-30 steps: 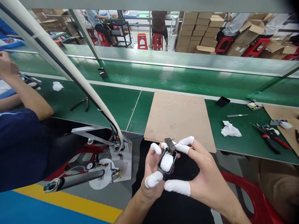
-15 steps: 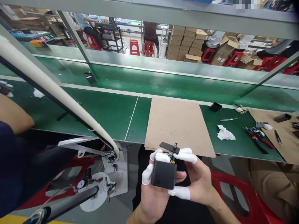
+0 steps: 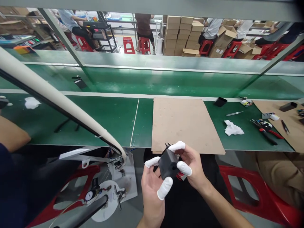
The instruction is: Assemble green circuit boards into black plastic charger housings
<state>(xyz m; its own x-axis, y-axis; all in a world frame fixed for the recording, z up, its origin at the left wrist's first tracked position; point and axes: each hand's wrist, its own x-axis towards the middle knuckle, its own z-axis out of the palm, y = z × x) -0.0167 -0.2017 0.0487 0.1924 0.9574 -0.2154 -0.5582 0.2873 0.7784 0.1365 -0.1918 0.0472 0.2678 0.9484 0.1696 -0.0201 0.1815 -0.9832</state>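
Note:
A black power adapter with metal plug prongs at its far end is held between both hands, above my lap and just in front of the table edge. My left hand grips it from the left, with white-capped thumb and fingertip against its side. On the other side, my right hand presses white-capped fingertips to its top and right face. A small red and white part shows under the adapter; I cannot make out what it is. The adapter's underside is hidden.
A cardboard sheet lies on the green table. To the right are a crumpled white cloth, pliers, a thin blade tool and a black housing. A slanting pale pipe crosses the left; a person's arm is beyond.
The adapter has been turned in my hands, so its open top with the loose cover no longer shows and prongs point away. My right fingers have moved onto its top and side.

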